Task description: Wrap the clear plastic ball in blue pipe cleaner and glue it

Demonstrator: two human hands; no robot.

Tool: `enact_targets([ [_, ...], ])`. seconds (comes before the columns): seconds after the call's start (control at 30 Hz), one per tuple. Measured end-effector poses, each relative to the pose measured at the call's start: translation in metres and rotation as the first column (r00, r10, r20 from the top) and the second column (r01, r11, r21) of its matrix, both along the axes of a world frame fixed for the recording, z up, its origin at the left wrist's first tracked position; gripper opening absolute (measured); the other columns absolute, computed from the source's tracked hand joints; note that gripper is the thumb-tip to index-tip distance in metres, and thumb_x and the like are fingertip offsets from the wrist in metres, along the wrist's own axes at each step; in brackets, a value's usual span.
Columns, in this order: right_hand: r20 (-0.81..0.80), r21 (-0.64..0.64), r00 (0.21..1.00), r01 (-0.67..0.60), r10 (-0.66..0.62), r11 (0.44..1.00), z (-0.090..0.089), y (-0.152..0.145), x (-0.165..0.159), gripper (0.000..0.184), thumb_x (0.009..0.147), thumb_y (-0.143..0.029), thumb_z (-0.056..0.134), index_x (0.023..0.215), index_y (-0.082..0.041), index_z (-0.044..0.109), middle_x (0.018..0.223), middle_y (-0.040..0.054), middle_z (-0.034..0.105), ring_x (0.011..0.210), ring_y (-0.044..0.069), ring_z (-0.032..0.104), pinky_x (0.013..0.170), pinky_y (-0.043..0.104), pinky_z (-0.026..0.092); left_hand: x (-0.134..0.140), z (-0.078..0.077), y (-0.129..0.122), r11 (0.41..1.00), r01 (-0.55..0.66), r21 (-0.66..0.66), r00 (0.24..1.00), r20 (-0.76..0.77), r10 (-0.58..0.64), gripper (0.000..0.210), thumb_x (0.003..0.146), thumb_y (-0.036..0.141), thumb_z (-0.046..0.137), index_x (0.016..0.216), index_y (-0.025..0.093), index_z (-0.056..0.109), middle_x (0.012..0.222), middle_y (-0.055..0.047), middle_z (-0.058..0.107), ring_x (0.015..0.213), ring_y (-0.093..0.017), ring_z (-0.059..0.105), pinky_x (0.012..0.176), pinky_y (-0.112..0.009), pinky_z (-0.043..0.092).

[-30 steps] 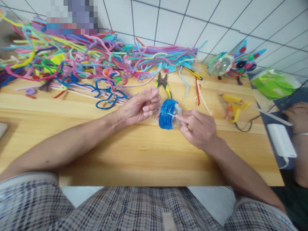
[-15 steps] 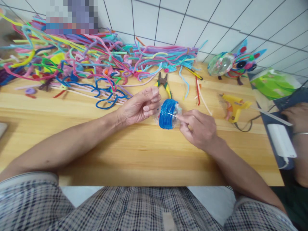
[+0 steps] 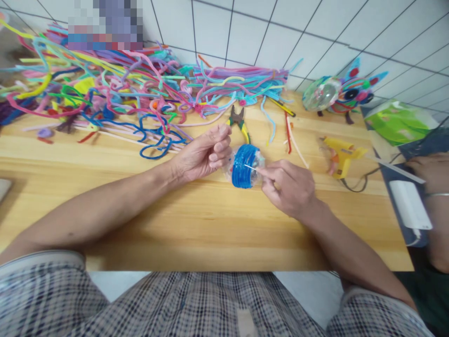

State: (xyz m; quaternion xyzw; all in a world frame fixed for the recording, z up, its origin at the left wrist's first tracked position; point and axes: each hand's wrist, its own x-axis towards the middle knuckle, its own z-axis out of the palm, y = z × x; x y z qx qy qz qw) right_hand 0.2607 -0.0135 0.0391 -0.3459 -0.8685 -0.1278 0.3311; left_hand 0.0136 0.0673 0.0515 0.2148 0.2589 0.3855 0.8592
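Note:
A clear plastic piece wrapped in a wide band of blue pipe cleaner (image 3: 242, 171) lies on the wooden table between my hands. My right hand (image 3: 293, 187) pinches a thin white stick (image 3: 250, 167), whose tip points left over the blue band. Whether the tip touches the band I cannot tell. My left hand (image 3: 206, 152) is closed at the left side of the wrapped piece, fingers curled and thumb pressed on the index finger; anything inside is hidden. Just behind stand-off fingers lie pliers (image 3: 237, 120) with yellow-green handles, jaws pointing away.
Heaps of coloured pipe cleaners (image 3: 115, 89) cover the back left. A yellow glue gun (image 3: 342, 154) with a cord lies at right. Behind it is a pipe-cleaner animal with a clear bottle body (image 3: 322, 93). A utility knife (image 3: 282, 106) lies at the back. Another person's arm (image 3: 437, 206) is at far right.
My left hand has shifted very slightly left and its fingers have moved a little. My right hand, the stick and the wrapped piece look the same.

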Motion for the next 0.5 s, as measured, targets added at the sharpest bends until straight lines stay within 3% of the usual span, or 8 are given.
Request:
enact_targets([
  [0.1, 0.000, 0.001, 1.000, -0.011, 0.011, 1.000, -0.001, 0.000, 0.001, 0.033, 0.093, -0.002, 0.066, 0.118, -0.022, 0.074, 0.093, 0.0013, 0.080, 0.080, 0.016, 0.077, 0.070, 0.028, 0.060, 0.000, -0.003, 0.001, 0.993, -0.052, 0.104, 0.998, -0.040, 0.056, 0.021, 0.096, 0.000, 0.074, 0.087, 0.017, 0.066, 0.078, 0.005, 0.065, 0.045, -0.002, 0.044, 0.039, -0.012, 0.032],
  [0.17, -0.011, -0.003, 1.000, -0.013, 0.013, 1.000, -0.002, 0.000, 0.001, 0.034, 0.091, -0.001, 0.067, 0.118, -0.021, 0.075, 0.093, 0.0021, 0.080, 0.081, 0.017, 0.077, 0.071, 0.029, 0.060, 0.001, -0.006, 0.003, 0.972, -0.133, 0.192, 0.980, -0.118, 0.158, 0.022, 0.089, -0.003, 0.075, 0.092, 0.018, 0.072, 0.090, 0.002, 0.074, 0.048, -0.002, 0.048, 0.041, -0.013, 0.034],
  [0.27, -0.027, -0.011, 1.000, -0.007, 0.006, 1.000, -0.004, -0.001, 0.001, 0.039, 0.089, -0.001, 0.067, 0.121, -0.021, 0.076, 0.093, 0.0018, 0.080, 0.081, 0.018, 0.077, 0.072, 0.030, 0.061, 0.002, -0.015, 0.004, 0.907, -0.244, 0.343, 0.908, -0.249, 0.338, 0.015, 0.092, 0.004, 0.076, 0.092, 0.020, 0.077, 0.088, 0.002, 0.076, 0.049, -0.004, 0.047, 0.044, -0.017, 0.034],
  [0.33, -0.027, -0.014, 1.000, -0.005, 0.004, 1.000, -0.004, -0.001, 0.001, 0.040, 0.089, -0.001, 0.066, 0.122, -0.022, 0.075, 0.093, 0.0012, 0.080, 0.081, 0.018, 0.077, 0.072, 0.029, 0.062, 0.002, -0.024, 0.002, 0.851, -0.272, 0.449, 0.859, -0.286, 0.425, 0.007, 0.098, 0.015, 0.078, 0.096, 0.021, 0.081, 0.088, 0.000, 0.077, 0.057, -0.007, 0.052, 0.051, -0.019, 0.041],
  [0.4, -0.021, -0.006, 1.000, -0.004, 0.004, 1.000, -0.004, 0.000, 0.000, 0.038, 0.090, -0.001, 0.066, 0.121, -0.022, 0.073, 0.093, 0.0010, 0.080, 0.081, 0.017, 0.077, 0.072, 0.029, 0.061, 0.000, -0.033, -0.003, 0.787, -0.240, 0.569, 0.835, -0.292, 0.466, 0.010, 0.101, 0.031, 0.081, 0.104, 0.023, 0.085, 0.099, -0.003, 0.079, 0.076, -0.013, 0.065, 0.069, -0.021, 0.052],
  [0.5, -0.004, 0.021, 1.000, 0.001, -0.001, 1.000, -0.003, 0.000, -0.001, 0.035, 0.092, -0.001, 0.065, 0.120, -0.022, 0.072, 0.091, 0.0011, 0.079, 0.080, 0.017, 0.076, 0.071, 0.028, 0.061, -0.003, -0.044, -0.014, 0.646, -0.044, 0.762, 0.851, -0.310, 0.424, 0.032, 0.101, 0.049, 0.081, 0.121, 0.023, 0.084, 0.129, -0.009, 0.078, 0.121, -0.023, 0.071, 0.103, -0.031, 0.057],
])
